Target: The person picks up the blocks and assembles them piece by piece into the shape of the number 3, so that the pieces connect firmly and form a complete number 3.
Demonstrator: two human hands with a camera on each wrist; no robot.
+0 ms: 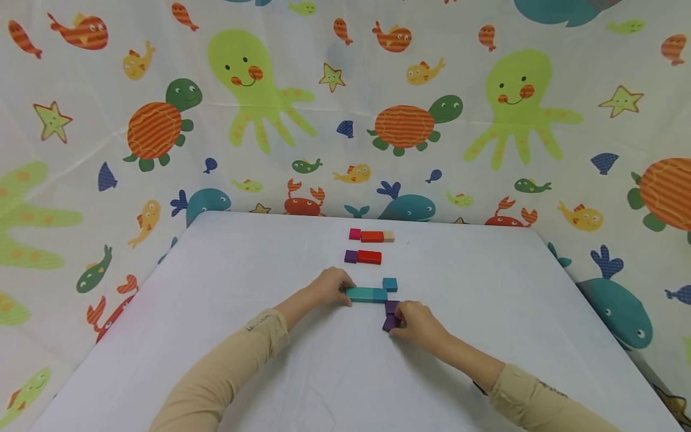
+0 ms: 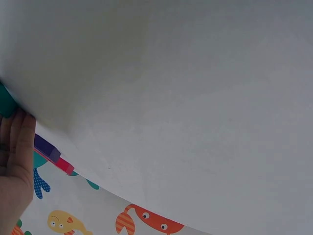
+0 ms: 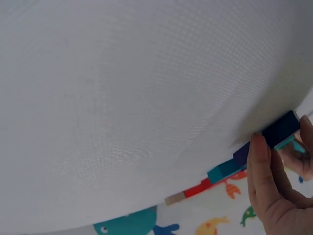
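My left hand (image 1: pixel 330 287) grips the left end of a long teal block (image 1: pixel 359 294), thumb on the near side and fingers on the far side. Against that block's right end lies a blue block (image 1: pixel 380 295), with another blue block (image 1: pixel 390 284) just behind it. Two purple blocks lie in front of the row's right end, one (image 1: pixel 391 306) farther back and one (image 1: pixel 390 323) nearer and slightly turned. Thumb and fingers of my right hand (image 1: pixel 421 326) pinch the nearer purple block, seen dark in the right wrist view (image 3: pixel 281 129).
Farther back on the white table (image 1: pixel 259 252) are two short rows. One joins a purple block (image 1: pixel 351 257) and a red block (image 1: pixel 369 257); the other has a pink block (image 1: pixel 354 234), a red block (image 1: pixel 372 237) and a tan block (image 1: pixel 388 236). A sea-animal cloth (image 1: pixel 335 162) hangs behind.
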